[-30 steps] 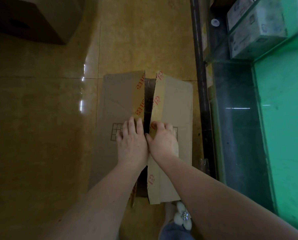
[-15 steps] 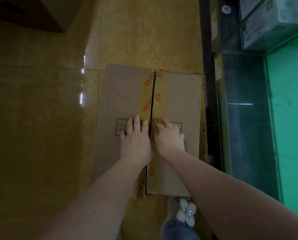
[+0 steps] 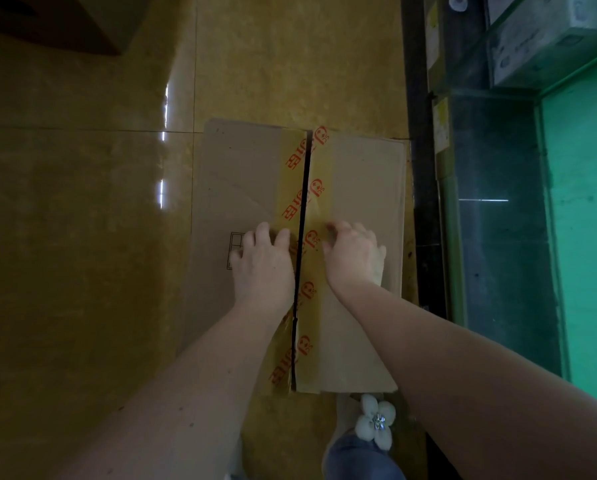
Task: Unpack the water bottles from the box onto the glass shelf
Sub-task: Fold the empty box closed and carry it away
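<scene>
Both hands lie flat on top of the cardboard box (image 3: pixel 359 188), holding nothing: the left hand (image 3: pixel 262 265) rests palm down on the left flap with its fingers straight and slightly spread, and the right hand (image 3: pixel 354 258) rests on the right flap with its fingers loosely bent against the cardboard. The two hands sit just either side of the dark slit (image 3: pixel 302 216) that runs the length of the box between the flaps. Clear packing tape (image 3: pixel 291 181) with red printing lies along both edges of that slit, split down the middle. The flaps are down and nearly meeting, so the inside of the box is hidden and no water bottles can be seen. A printed grid mark (image 3: pixel 235 242) on the left flap shows partly from under the left hand.

The box stands on a glossy yellow tiled floor (image 3: pixel 82 237), with its right side close to the dark base of a display cabinet. The glass shelf (image 3: pixel 504 202) lies in that cabinet to the right of the box, next to a green panel (image 3: pixel 588 220). Higher up in the cabinet, grey cartons (image 3: pixel 546 39) sit behind glass. Another brown carton (image 3: pixel 82 22) stands at the upper left corner. Below the box, a white flower ornament (image 3: pixel 375 424) on a shoe shows near a denim-clad leg
</scene>
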